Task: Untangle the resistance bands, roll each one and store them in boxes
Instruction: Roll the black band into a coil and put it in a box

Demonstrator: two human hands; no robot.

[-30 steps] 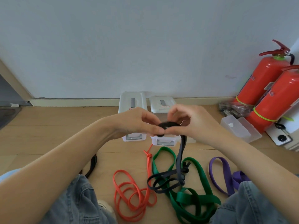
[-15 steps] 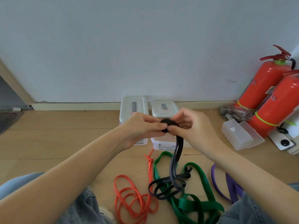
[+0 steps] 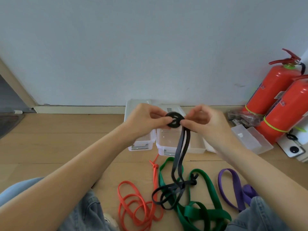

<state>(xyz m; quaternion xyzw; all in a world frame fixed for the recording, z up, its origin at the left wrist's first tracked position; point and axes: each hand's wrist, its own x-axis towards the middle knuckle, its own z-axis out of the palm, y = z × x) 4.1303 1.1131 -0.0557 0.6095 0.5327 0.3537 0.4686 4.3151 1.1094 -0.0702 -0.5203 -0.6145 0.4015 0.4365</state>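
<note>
A black resistance band point(image 3: 180, 157) is partly rolled into a small flat coil held up in front of me. My left hand point(image 3: 145, 120) pinches the coil between thumb and fingers. My right hand point(image 3: 205, 121) pinches the band where it leaves the coil. The loose doubled tail hangs down to the floor and ends in a tangle of loops. On the floor lie an orange band point(image 3: 138, 205) with a knot, a green band point(image 3: 206, 212) and a purple band point(image 3: 233, 189). Clear plastic boxes point(image 3: 168, 144) stand behind my hands, partly hidden.
Two red fire extinguishers point(image 3: 273, 94) stand at the right by the wall, with a clear lid point(image 3: 250, 139) and a plastic bag point(image 3: 241, 118) next to them. My knees in jeans point(image 3: 86, 212) frame the bands. A grey wall runs along the back.
The coil now faces me flat, showing its rolled turns, and my hands have shifted slightly apart. The hanging tail has been drawn a little higher.
</note>
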